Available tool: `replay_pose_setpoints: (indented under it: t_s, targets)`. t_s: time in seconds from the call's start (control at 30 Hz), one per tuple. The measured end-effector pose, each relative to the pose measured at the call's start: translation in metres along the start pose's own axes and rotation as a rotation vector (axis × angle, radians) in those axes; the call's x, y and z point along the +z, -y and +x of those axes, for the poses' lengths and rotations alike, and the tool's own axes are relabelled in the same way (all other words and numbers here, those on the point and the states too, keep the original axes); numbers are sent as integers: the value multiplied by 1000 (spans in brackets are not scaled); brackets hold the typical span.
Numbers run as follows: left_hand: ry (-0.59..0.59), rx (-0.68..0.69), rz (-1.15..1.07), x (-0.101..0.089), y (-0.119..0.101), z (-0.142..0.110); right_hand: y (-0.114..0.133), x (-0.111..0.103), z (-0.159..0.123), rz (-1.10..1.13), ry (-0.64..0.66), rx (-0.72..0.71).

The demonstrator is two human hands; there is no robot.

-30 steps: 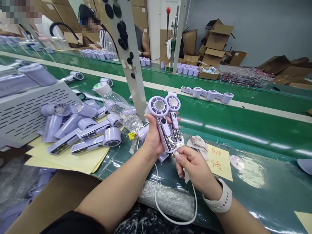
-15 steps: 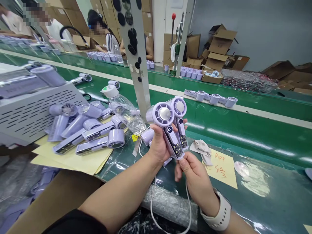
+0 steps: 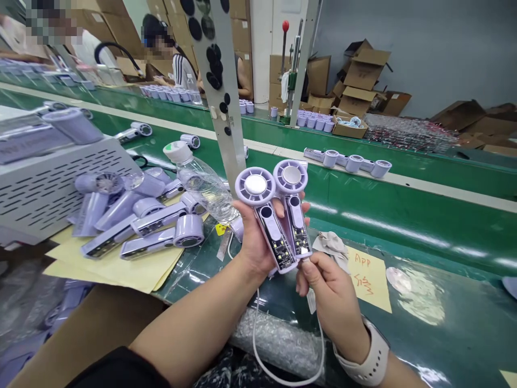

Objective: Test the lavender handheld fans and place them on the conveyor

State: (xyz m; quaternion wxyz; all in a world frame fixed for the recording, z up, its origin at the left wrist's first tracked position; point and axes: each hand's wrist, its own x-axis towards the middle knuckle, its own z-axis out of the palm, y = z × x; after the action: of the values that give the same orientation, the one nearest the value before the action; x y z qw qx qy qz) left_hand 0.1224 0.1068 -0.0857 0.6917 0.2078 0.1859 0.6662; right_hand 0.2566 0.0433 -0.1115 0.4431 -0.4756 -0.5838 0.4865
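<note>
The left hand is closed around two lilac handheld fans, a left fan and a right fan, held side by side above the near bench, heads up and tilted. The right hand pinches the end of a white cable at the right fan's bottom; whether the plug is seated cannot be told. Left of the hands, a clear bottle with a white and green cap leans over; its fill is unclear. Further left, a pile of fans lies on yellow sheets, beside a vented grey casing with more lilac pieces on top. On the far side, a small open cardboard box contains pale blue and white cables. Just left of it stand lilac cups. Behind, on the far right, larger cartons are stacked with flaps open, their insides hidden.
</note>
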Motion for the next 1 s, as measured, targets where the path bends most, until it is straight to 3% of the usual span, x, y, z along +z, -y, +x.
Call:
replay_pose_setpoints:
  t_s: [0.27,0.43,0.57,0.63,0.7,0.77,0.9,1.0]
  targets:
    - [70,166,127,-1,11,-6,-8,1,2,137,-35,107]
    - [-85,164,127,2,12,-4,-10,-3,8,-10,-9,-50]
    - [-130,214,105,5,8,-2,-5,-1,2,-90,7,-219]
    - [-179,269,99,5,2,1,-4,-8,5,-189,79,-297]
    - [-201,286,107,3,-3,4,-8,-25,14,-349,176,-288]
    - [-145,201,106,0,-5,5,-19,-49,29,-522,147,-229]
    - [69,-206,66,-8,9,2,-43,-91,55,-670,-242,-277]
    - [157,-507,37,-16,31,-6,-39,-102,56,-620,-422,-336]
